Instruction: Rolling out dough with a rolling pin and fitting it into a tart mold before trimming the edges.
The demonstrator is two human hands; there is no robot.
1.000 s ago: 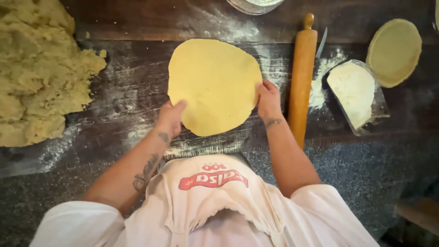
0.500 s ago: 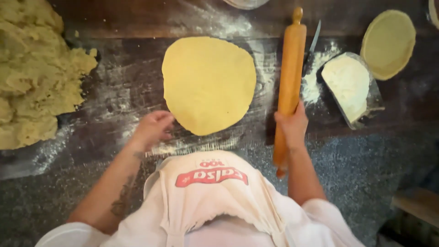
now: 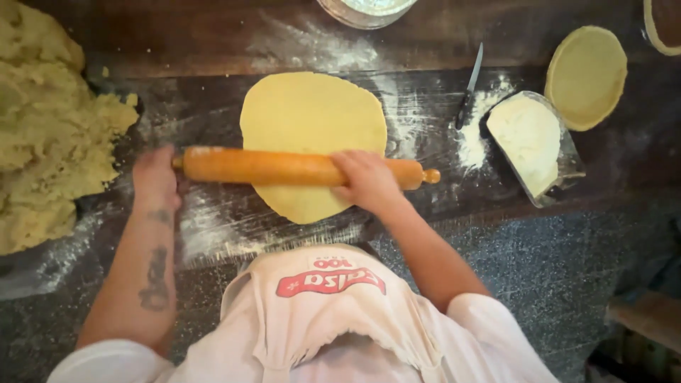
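A: Nearest the camera, what are the hands doing?

B: Both are bearing on the rolling pin [image 3: 298, 169]. The right hand [image 3: 367, 181] is lying over the barrel toward its right end, fingers curled down on the wood. The left hand [image 3: 156, 181] is sitting at the left end, palm down; I cannot tell whether it is gripping the handle or just pressing on it.

A: And the pin's long axis?

B: Running left to right, straight across the body. It is lying over the near half of the dough sheet [image 3: 312, 142], so most of the dough is reaching away beyond the hands. Neither hand is nearer; they are level on the pin.

A: Materials?

B: The pin is smooth orange-brown wood with a small knob showing at the right end. The dough is pale yellow, flat, roughly round with an uneven edge. The tabletop [image 3: 213, 227] is dark and streaked with flour.

A: Farther out?

B: A crumbly dough heap [image 3: 50, 142] is sitting at the left. To the right are a knife [image 3: 469, 89], a glass flour dish [image 3: 532, 142], and a dough-lined pie tin [image 3: 585, 76].
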